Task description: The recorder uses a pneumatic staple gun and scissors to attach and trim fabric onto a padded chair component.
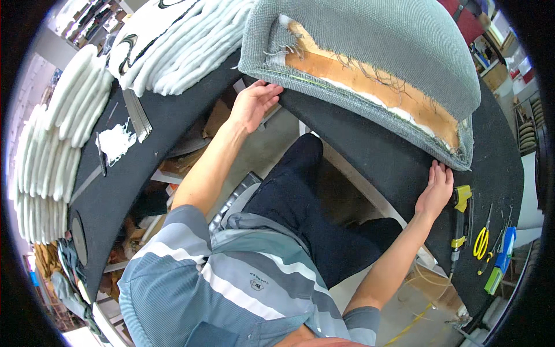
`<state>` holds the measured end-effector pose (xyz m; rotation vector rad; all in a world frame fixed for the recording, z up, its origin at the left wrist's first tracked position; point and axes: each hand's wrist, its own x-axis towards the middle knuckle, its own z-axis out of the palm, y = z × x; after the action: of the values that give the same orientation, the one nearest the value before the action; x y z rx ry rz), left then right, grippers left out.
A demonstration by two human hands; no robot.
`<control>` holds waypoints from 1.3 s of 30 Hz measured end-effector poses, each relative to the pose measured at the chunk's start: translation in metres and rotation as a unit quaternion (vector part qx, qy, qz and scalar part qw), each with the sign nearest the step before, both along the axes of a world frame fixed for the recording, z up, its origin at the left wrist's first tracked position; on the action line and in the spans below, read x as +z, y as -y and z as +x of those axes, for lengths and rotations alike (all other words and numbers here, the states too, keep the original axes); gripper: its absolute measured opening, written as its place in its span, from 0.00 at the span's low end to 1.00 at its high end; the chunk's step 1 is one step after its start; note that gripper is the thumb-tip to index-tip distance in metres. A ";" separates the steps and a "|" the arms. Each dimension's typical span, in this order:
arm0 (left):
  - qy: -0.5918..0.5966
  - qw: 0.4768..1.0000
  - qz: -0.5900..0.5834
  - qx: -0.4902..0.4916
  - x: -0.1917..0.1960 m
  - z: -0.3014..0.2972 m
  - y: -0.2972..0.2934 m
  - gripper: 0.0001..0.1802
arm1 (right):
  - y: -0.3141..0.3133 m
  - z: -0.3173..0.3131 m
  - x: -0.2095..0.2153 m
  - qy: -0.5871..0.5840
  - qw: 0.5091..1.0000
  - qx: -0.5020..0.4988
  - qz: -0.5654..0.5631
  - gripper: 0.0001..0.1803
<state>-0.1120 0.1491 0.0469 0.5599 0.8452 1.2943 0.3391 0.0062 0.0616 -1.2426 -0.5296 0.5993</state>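
A large grey upholstered cushion (370, 43) lies on the black work table. Its near side has a long opening with frayed fabric edges, showing a tan wooden board (376, 84) and white padding. My left hand (252, 107) is palm up at the near left edge of the cushion, fingers stretched out and lightly bent against the fabric. At the near right corner my right hand (435, 191) touches the lower edge with its fingertips, fingers extended. Neither hand is wrapped round anything.
Right of my right hand lie a yellow-and-black air tool (459, 217), yellow-handled scissors (481, 242) and a blue-green box (502, 260). On the left are stacked white padded pieces (49, 168), metal strips (136, 115) and white scraps (117, 143). Another person (465, 17) stands at the far right.
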 end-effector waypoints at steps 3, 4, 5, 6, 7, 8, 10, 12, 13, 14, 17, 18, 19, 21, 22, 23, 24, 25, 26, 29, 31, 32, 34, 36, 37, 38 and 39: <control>0.017 1.000 0.004 -0.020 -0.002 0.002 0.003 0.31 | -0.003 0.016 -0.002 -0.067 0.996 0.049 0.027 0.29; 0.037 0.999 0.003 -0.016 -0.001 0.005 0.000 0.31 | -0.006 0.023 -0.002 -0.117 0.990 0.065 0.042 0.26; 0.042 0.999 0.004 -0.016 -0.001 0.007 -0.001 0.31 | -0.010 0.030 -0.003 -0.169 0.981 0.084 0.053 0.23; 0.062 0.998 0.007 -0.020 -0.001 0.008 -0.003 0.31 | -0.016 0.038 -0.001 -0.224 0.971 0.070 0.042 0.17; 0.082 0.996 0.010 -0.026 -0.003 0.011 -0.004 0.31 | -0.021 0.046 -0.002 -0.220 0.972 0.068 0.042 0.17; 0.087 0.995 0.035 -0.045 0.004 0.016 -0.003 0.32 | -0.027 0.053 -0.004 -0.280 0.957 0.056 0.049 0.16; 0.098 0.992 0.071 -0.044 0.009 0.015 -0.001 0.31 | -0.037 0.056 -0.006 -0.340 0.937 0.047 0.061 0.15; 0.095 0.986 0.136 -0.032 0.021 0.006 -0.003 0.28 | -0.043 0.053 0.001 -0.316 0.941 0.046 0.113 0.15; 0.094 0.984 0.145 -0.031 0.035 0.004 -0.010 0.28 | -0.051 0.053 0.006 -0.302 0.942 0.037 0.142 0.14; 0.083 0.979 0.188 -0.017 0.059 0.011 -0.018 0.27 | -0.056 0.060 0.031 -0.301 0.939 0.039 0.164 0.13; 0.090 0.956 0.280 0.006 0.126 0.036 -0.045 0.27 | -0.076 0.072 0.111 -0.195 0.940 0.123 0.251 0.13; 0.076 0.949 0.300 0.055 0.144 0.043 -0.061 0.27 | -0.087 0.076 0.136 -0.185 0.938 0.121 0.266 0.13; 0.063 0.940 0.318 0.103 0.160 0.050 -0.074 0.27 | -0.097 0.078 0.159 -0.165 0.944 0.118 0.260 0.13; 0.027 0.928 0.347 0.130 0.187 0.050 -0.104 0.38 | -0.121 0.074 0.194 -0.143 0.947 0.118 0.262 0.14; -0.006 0.924 0.354 0.143 0.197 0.049 -0.118 0.43 | -0.134 0.067 0.208 -0.123 0.955 0.111 0.245 0.13; -0.037 0.920 0.359 0.155 0.208 0.048 -0.129 0.49 | -0.143 0.061 0.222 -0.103 0.963 0.102 0.226 0.13; -0.033 0.917 0.366 0.154 0.218 0.048 -0.140 0.49 | -0.151 0.059 0.233 -0.099 0.961 0.112 0.231 0.13; -0.055 0.917 0.367 0.148 0.228 0.048 -0.147 0.52 | -0.155 0.059 0.245 -0.095 0.961 0.109 0.236 0.13; -0.079 0.916 0.368 0.141 0.236 0.048 -0.155 0.54 | -0.160 0.058 0.255 -0.091 0.964 0.098 0.231 0.12; -0.096 0.910 0.382 0.131 0.257 0.050 -0.175 0.54 | -0.172 0.058 0.277 -0.074 0.966 0.083 0.232 0.11; -0.094 0.907 0.393 0.120 0.265 0.049 -0.185 0.53 | -0.176 0.061 0.287 -0.048 0.969 0.091 0.225 0.12; -0.103 0.901 0.408 0.103 0.268 0.046 -0.191 0.53 | -0.181 0.065 0.289 -0.033 0.970 0.094 0.220 0.15; -0.112 0.899 0.412 0.098 0.275 0.048 -0.193 0.53 | -0.189 0.062 0.294 -0.025 0.972 0.084 0.217 0.16; -0.124 0.898 0.409 0.099 0.283 0.052 -0.192 0.54 | -0.193 0.065 0.297 -0.011 0.974 0.077 0.211 0.19; -0.132 0.898 0.406 0.106 0.285 0.049 -0.190 0.53 | -0.197 0.062 0.299 -0.011 0.974 0.072 0.213 0.19; -0.134 0.896 0.410 0.108 0.285 0.049 -0.194 0.53 | -0.197 0.057 0.301 -0.002 0.976 0.069 0.206 0.19; -0.150 0.889 0.418 0.108 0.284 0.049 -0.199 0.53 | -0.197 0.055 0.302 0.007 0.978 0.066 0.200 0.20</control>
<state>-0.0631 0.3485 0.3308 1.4092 0.5695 1.8023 0.3943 0.2031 0.3638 -0.8364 -0.7103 0.5611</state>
